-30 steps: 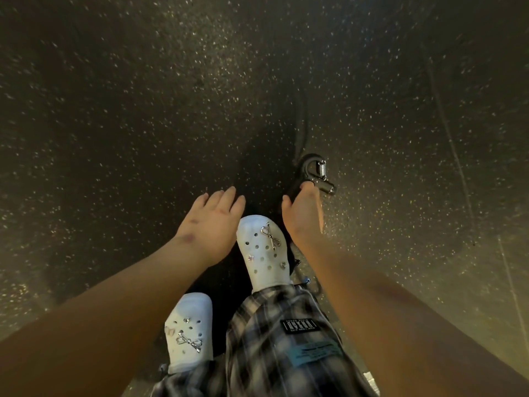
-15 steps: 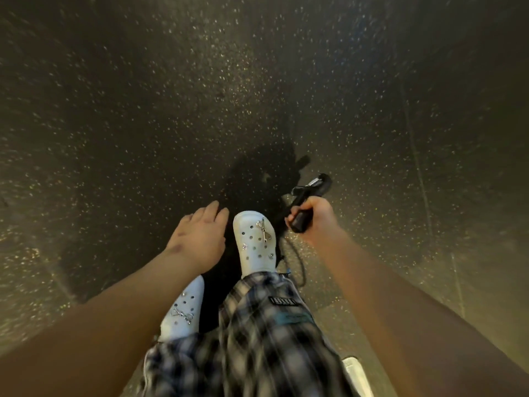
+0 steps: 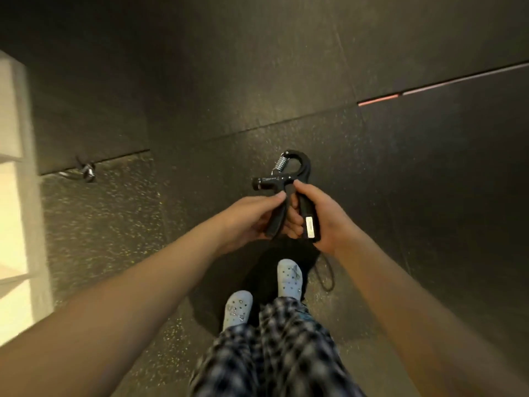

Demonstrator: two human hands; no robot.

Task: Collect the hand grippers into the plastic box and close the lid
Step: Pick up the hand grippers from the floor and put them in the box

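ITEM: black hand gripper (image 3: 286,181), chrome spring, silver label, was held above the floor (image 3: 429,196) | LEFT: left hand (image 3: 252,219) fingers were curled on its left handle | RIGHT: right hand (image 3: 326,222) fingers were wrapped round its right handle | ROOM: second hand gripper (image 3: 87,171) was seen on a mat seam near the shelf unit (image 3: 14,167) at the floor's left edge; bare floor ahead.

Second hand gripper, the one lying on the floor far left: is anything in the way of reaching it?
Nothing visible lies on the floor between the hands and the floor gripper. But the left hand and right hand both grip the black hand gripper. The plastic box is not in view.
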